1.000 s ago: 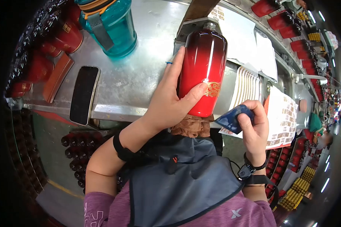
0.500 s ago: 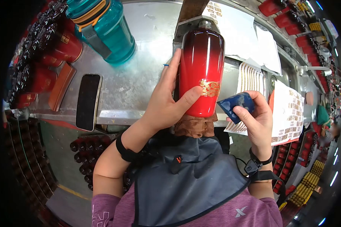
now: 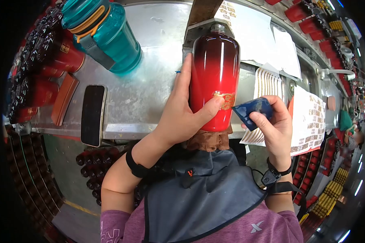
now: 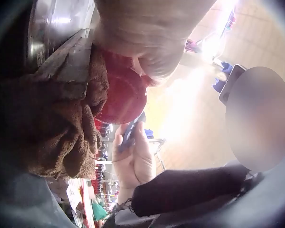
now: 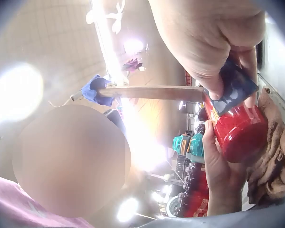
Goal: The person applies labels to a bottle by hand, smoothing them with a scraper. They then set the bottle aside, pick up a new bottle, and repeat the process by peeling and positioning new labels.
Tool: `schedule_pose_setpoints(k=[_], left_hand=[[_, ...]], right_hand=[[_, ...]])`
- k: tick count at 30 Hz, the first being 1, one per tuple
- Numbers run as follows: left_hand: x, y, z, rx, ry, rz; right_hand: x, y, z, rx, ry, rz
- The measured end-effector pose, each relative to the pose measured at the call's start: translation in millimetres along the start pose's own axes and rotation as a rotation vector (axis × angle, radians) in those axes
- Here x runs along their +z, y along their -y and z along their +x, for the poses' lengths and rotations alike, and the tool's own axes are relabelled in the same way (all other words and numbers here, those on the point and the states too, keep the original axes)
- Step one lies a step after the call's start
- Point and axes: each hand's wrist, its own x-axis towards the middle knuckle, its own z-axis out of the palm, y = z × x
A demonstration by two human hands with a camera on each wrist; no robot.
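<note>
A glossy red bottle (image 3: 215,73), dark toward its neck, lies on a brown cloth (image 3: 209,141) at the bench's near edge. The left hand (image 3: 178,109) grips its left side, thumb beside the gold emblem (image 3: 224,100). Between thumb and fingers, the right hand (image 3: 278,125) pinches a blue flat piece (image 3: 253,113), its tip close to the bottle's right side. In the right wrist view the blue piece (image 5: 232,88) overlaps the bottle (image 5: 240,130). The left wrist view shows the bottle's base (image 4: 123,95) above the right hand (image 4: 135,164).
A teal jug (image 3: 113,44), a phone (image 3: 93,115) and a brown case (image 3: 65,99) are on the bench at left. Striped decal sheets (image 3: 267,91) and printed paper (image 3: 308,121) lie at right. Dark red bottles (image 3: 40,69) crowd the far left.
The bottle has turned slightly, its emblem shifting down, with the left thumb moving along. The right hand has brought the blue piece up and nearer the emblem than a second ago.
</note>
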Motion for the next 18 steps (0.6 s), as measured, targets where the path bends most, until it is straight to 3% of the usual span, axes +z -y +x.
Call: schedule_pose_setpoints(k=[4, 6, 11, 12, 16, 18], left_hand=[[-1, 0, 0, -0.009, -0.003, 0.019], [-4, 1, -3, 0.014, 0.001, 0.088], [-13, -12, -11, 0.072, -0.009, 0.278], [-15, -13, -12, 0.157, -0.011, 0.365], [-22, -28, -13, 0.351, -0.001, 0.602], [-19, -27, -12, 0.372, -0.033, 0.559]], right_hand=[[-4, 21, 17, -0.106, -0.036, -0.127], [0, 36, 37, -0.312, -0.018, -0.351], [19, 59, 83, -0.45, 0.23, -0.493], [21, 58, 89, -0.488, 0.271, -0.491], [27, 65, 93, -0.414, 0.375, -0.551], [26, 72, 92, -0.327, 0.47, -0.65]])
